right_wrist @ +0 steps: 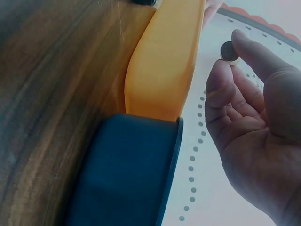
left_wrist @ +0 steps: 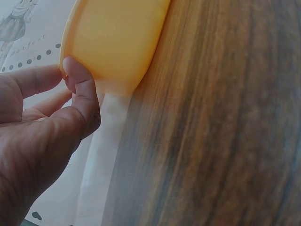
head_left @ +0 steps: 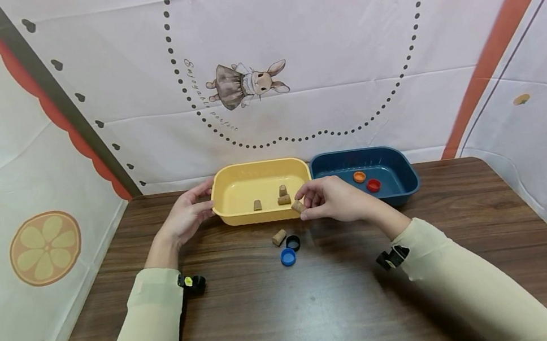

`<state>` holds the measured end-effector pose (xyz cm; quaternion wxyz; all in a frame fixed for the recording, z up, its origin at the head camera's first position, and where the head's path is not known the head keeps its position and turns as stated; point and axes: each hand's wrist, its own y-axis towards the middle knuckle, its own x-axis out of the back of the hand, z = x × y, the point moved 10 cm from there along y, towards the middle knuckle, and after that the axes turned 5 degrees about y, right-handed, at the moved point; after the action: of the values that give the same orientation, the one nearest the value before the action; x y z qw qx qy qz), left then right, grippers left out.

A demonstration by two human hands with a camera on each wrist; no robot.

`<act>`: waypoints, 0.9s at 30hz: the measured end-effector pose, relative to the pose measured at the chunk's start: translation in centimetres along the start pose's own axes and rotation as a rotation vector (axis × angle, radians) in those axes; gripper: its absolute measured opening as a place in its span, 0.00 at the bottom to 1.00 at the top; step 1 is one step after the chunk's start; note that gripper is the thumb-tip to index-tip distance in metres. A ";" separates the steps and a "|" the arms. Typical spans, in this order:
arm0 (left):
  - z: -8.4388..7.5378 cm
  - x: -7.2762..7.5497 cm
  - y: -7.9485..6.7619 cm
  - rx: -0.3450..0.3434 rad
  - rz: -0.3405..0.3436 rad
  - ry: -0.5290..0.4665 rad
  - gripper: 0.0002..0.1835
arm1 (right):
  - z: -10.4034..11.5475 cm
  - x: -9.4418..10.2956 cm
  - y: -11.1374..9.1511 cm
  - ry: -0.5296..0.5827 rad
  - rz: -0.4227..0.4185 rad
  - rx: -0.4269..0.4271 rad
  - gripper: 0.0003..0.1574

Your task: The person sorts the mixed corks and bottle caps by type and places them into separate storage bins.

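The left hand [head_left: 191, 209] pinches the left rim of the yellow, rounded-rectangular plastic tray [head_left: 266, 217] between thumb and fingers; this grip likely steadies the tray. The right hand [head_left: 330, 197] pinches a tan cylindrical cork stopper [head_left: 298, 206] between thumb and fingertips, above the tray's near right corner. The hold leaves one cork end exposed.

Three similar corks rest inside the yellow tray. The dark-blue plastic tray [head_left: 404, 191] sits directly beside its right end and contains an orange round cap [head_left: 359, 177] and a red round cap [head_left: 373, 185]; contents are thus separated by kind. A loose tan cork [head_left: 279, 237], a black round cap [head_left: 293, 242] and a bright-blue round cap [head_left: 288, 257] lie grouped before the yellow tray, apparently within easy reach.

The counter [head_left: 291, 316] has a dark-brown wood-grain surface reflecting light near its centre. White printed sheeting [head_left: 340, 43], bearing a rabbit figure and dotted lines, encloses the back and both sides.
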<state>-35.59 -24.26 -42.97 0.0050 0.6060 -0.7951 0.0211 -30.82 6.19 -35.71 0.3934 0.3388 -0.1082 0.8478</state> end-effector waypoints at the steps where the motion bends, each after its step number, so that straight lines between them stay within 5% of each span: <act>1: 0.0 0.0 0.0 0.000 0.001 0.003 0.36 | -0.1 0.2 0.1 -0.003 -0.006 -0.001 0.20; 27: 0.0 0.1 0.0 -0.003 0.002 0.018 0.36 | -3.6 3.5 5.1 -0.023 -0.144 -0.135 0.21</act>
<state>-35.58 -24.41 -42.96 0.0129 0.6052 -0.7956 0.0255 -38.00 6.47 -35.60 0.4739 0.3282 -0.1448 0.8042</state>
